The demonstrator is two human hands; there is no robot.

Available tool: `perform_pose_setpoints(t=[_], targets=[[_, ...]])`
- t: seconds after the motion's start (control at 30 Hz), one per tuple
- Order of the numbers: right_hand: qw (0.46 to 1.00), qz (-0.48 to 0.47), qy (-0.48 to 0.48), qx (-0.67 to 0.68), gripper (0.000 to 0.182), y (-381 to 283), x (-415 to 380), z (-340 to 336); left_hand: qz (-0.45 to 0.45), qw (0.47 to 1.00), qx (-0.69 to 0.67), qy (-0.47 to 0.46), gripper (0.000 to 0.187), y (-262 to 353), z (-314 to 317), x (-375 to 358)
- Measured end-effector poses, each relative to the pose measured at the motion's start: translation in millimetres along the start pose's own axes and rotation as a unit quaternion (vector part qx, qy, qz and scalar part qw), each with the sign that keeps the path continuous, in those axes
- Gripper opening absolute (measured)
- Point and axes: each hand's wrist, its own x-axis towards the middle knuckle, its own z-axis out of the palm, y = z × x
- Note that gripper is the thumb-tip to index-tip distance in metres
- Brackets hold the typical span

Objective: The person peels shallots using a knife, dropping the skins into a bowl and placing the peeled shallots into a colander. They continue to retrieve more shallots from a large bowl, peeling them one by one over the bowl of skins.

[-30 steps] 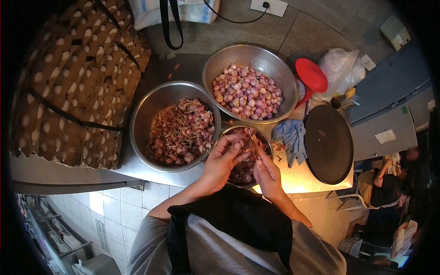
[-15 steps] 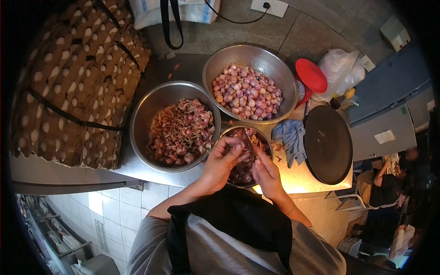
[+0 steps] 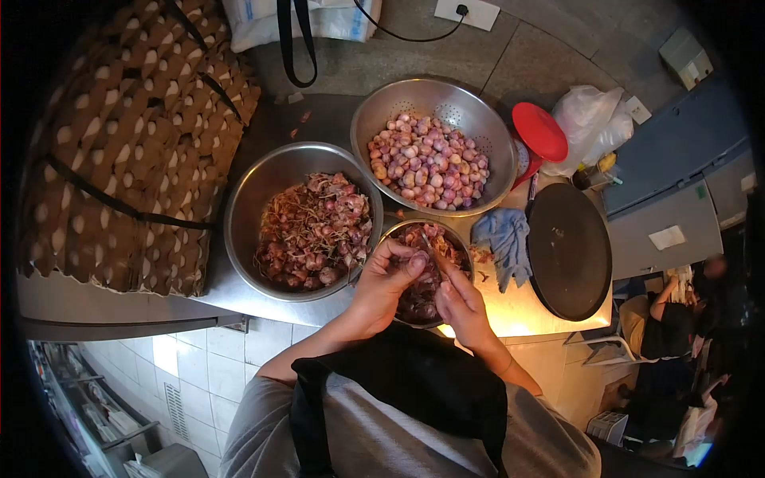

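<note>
**Knife (image 3: pixel 435 253) gripped in your right hand (image 3: pixel 467 307), over the small bowl (image 3: pixel 470 256)**

Nearest you, the black apron (image 3: pixel 406 358) covers your front, below both forearms. Your hands are close together above the small bowl's mouth. The right is clamped on the knife, its blade pointing away from you. Your left hand (image 3: pixel 382 279) is curled beside it, thumb drawn toward the fingertips; whether it pinches a shallot, you cannot tell from this view. Dark reddish shallots and loose skins lie in the small bowl beneath.

Just left of that, the large bowl (image 3: pixel 247 231) holds more shallots (image 3: pixel 315 239), unpeeled and tangled with stringy roots. To the right lies a crumpled blue cloth (image 3: pixel 502 239), beside a round black tray (image 3: pixel 570 251) on the steel counter (image 3: pixel 514 311).

Beyond the bowls, the colander (image 3: pixel 496 155) holds smooth, pinkish shallots. Past its right side stands a red scale (image 3: pixel 540 131), with a plastic bag (image 3: pixel 586 123) behind. Farther off, at right, a person (image 3: pixel 669 323) in dark clothing reaches out an arm.
</note>
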Motion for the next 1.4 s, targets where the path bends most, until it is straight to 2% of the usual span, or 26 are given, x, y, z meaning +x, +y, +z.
perform_pose_setpoints(t=[0.07, 0.13, 0.2, 0.27, 0.37, 0.67, 0.8, 1.0, 1.07, 1.23, 1.3, 1.4], targets=[[0.995, -0.044, 0.026, -0.088, 0.042, -4.1, -0.5, 10.5, 0.015, 1.000, -0.011, -0.004, 0.013, -1.9, -1.0, 1.2], [0.956, -0.182, 0.055, -0.224, 0.041, 10.2, 10.1, 6.0, 0.014, 1.000, -0.014, -0.006, 0.014, -2.5, -0.4, 0.7], [0.959, -0.178, 0.059, -0.211, 0.041, 12.5, 10.6, 4.8, 0.009, 1.000, -0.013, -0.007, 0.013, -2.4, -0.8, -0.5], [0.998, -0.031, 0.038, -0.050, 0.041, 2.3, 2.6, 5.8, 0.001, 1.000, -0.006, -0.008, 0.012, -1.7, -1.3, -1.0], [0.997, -0.015, 0.062, 0.031, 0.038, 4.8, 5.2, 4.7, -0.023, 1.000, -0.012, -0.017, 0.011, -0.5, -3.2, 0.4], [0.997, -0.029, 0.069, -0.028, 0.039, -3.1, 10.0, -4.8, -0.088, 0.993, -0.059, -0.056, 0.017, 9.1, 1.3, 0.5], [0.996, -0.065, 0.047, -0.041, 0.039, -2.5, 5.2, -0.6, -0.077, 0.993, -0.073, -0.052, 0.016, 7.7, -3.9, 4.0], [0.994, -0.034, 0.088, -0.050, 0.040, -4.1, 8.8, -7.0, -0.072, 0.994, -0.063, -0.047, 0.015, 11.2, -4.2, 1.5], [0.983, -0.072, 0.094, -0.140, 0.040, 1.1, 8.7, -7.8, -0.072, 0.995, -0.061, -0.027, 0.017, 13.6, 0.1, 0.4], [0.972, -0.119, 0.036, -0.198, 0.041, -6.1, 0.2, 4.5, -0.044, 0.998, -0.029, -0.015, 0.016, 10.1, 3.5, -1.5], [0.942, -0.178, 0.035, -0.283, 0.041, -10.7, 3.1, 7.2, -0.035, 0.999, -0.022, -0.020, 0.015, 6.5, -0.4, -1.5], [0.924, -0.168, 0.039, -0.342, 0.040, -15.9, 3.3, 7.4, -0.029, 0.999, -0.016, -0.021, 0.014, 5.7, -2.0, -1.8]])
